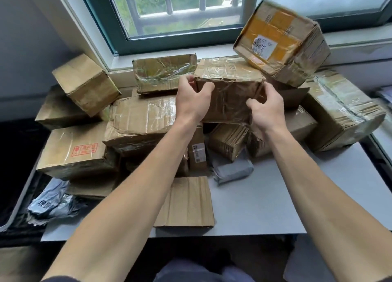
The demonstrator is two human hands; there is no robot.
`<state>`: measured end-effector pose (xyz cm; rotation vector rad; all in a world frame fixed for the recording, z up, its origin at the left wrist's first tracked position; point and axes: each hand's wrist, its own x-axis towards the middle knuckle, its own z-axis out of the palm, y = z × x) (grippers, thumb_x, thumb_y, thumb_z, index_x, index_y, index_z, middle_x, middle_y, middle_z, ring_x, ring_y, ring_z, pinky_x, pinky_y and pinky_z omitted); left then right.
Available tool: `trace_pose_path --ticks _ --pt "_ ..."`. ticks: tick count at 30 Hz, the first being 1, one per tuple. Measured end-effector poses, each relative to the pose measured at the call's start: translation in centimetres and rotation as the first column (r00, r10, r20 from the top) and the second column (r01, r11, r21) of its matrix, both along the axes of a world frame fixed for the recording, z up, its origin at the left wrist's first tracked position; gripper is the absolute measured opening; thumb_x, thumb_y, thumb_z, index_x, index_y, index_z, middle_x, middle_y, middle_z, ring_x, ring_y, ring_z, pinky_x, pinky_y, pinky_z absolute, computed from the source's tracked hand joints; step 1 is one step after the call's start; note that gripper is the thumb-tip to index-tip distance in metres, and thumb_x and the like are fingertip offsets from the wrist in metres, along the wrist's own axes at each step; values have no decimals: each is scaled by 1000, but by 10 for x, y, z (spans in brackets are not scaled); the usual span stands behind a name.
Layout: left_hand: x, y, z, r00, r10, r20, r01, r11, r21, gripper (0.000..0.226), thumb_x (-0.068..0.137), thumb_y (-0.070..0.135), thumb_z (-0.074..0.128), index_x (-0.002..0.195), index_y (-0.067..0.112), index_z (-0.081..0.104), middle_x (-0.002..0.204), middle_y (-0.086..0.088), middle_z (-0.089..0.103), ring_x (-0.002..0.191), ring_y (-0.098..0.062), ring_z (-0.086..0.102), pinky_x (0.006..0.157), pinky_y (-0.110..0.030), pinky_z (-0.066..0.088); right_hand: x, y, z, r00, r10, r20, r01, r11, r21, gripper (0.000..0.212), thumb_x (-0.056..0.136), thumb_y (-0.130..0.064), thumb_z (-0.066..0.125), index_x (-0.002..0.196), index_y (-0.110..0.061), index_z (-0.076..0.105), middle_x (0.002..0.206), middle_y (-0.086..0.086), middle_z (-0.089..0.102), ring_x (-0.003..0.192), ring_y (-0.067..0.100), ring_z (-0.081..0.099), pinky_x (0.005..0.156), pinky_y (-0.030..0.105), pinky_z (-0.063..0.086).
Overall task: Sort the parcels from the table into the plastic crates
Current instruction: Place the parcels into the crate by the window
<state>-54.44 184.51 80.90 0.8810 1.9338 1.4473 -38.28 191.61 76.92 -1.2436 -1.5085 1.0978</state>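
Observation:
A heap of taped brown cardboard parcels covers the grey table [275, 196]. Both hands hold one taped parcel [229, 90] at the top middle of the heap. My left hand [192, 99] grips its left edge, thumb on the front face and fingers curled round the corner. My right hand [265, 109] grips its right lower edge with curled fingers. A box with yellow tape and a white label [282, 41] leans tilted just behind it on the right. No crate is clearly in view.
Large boxes lie at the left [72, 152] and right [343, 109]. A flat cardboard packet [188, 201] and a grey plastic mailer [233, 169] lie near the front. Crumpled grey bags [51, 203] hang off the left edge. A barred window [169, 10] is behind.

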Motion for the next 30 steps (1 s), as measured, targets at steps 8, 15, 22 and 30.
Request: trace_pose_path --ticks 8,15,22,30 --pt "13 -8 -43 982 -168 -83 151 973 -177 78 95 31 68 161 17 29 156 -3 43 136 -19 49 113 -35 42 3 3 -71 944 13 330 100 942 -321 40 95 -46 65 119 -14 70 117 6 72 114 30 64 94 34 48" --pt "29 -38 -93 971 -98 -218 50 975 -216 21 97 19 62 118 15 64 117 1 58 104 -12 55 99 -32 47 2 -36 -118 904 165 395 3 920 -393 40 93 -27 69 130 -13 62 128 12 68 119 36 61 94 36 48" --pt "34 -33 -140 975 -186 118 217 907 -362 48 104 32 59 146 10 54 142 -4 60 132 -18 55 112 -30 41 -3 -45 -141 898 34 438 81 967 -242 36 89 -25 75 122 -14 63 115 9 72 111 33 64 90 40 52" --pt "32 -8 -117 994 -82 76 83 996 -13 28 105 20 57 131 18 68 124 10 69 117 -4 63 104 -27 52 -13 -52 -159 820 -84 566 107 994 -7 21 95 -17 67 115 -11 66 115 12 67 104 37 63 81 41 48"
